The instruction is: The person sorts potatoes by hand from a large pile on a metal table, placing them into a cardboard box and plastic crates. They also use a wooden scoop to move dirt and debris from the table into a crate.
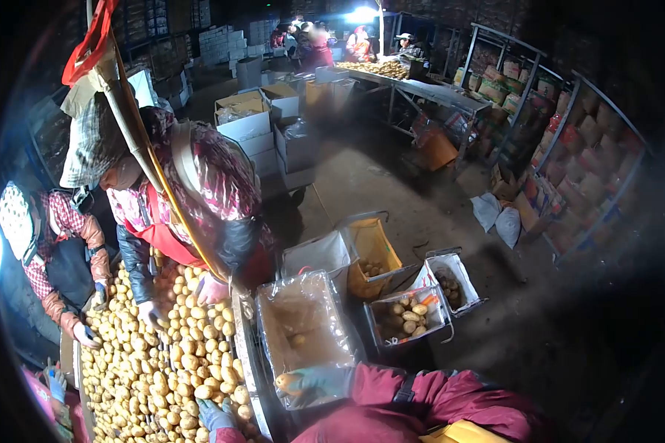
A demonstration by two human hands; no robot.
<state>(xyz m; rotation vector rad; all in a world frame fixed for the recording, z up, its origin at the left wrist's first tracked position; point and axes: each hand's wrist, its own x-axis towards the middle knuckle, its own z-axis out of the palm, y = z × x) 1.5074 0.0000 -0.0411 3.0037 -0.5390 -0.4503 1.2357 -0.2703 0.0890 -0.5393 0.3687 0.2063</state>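
Observation:
My right hand (pixel 324 383), in a grey-green glove, is closed around a potato (pixel 290 382) above the near end of a plastic-lined box (pixel 292 298). One small potato (pixel 298 340) shows inside that box. My left hand (pixel 216 416), in a blue-grey glove, lies with fingers stretched out on the heap of potatoes (pixel 137 376) covering the sorting table. Beside its fingertips rests a larger potato (pixel 203 392).
Across the table, a co-worker's gloved hands (pixel 151 315) touch potatoes; others work at the left. Lined crates (pixel 377 306) holding potatoes stand right of the box. A slanted pole (pixel 137 140) rises over the table. White cartons (pixel 245 127) and a second potato table (pixel 436 90) stand behind.

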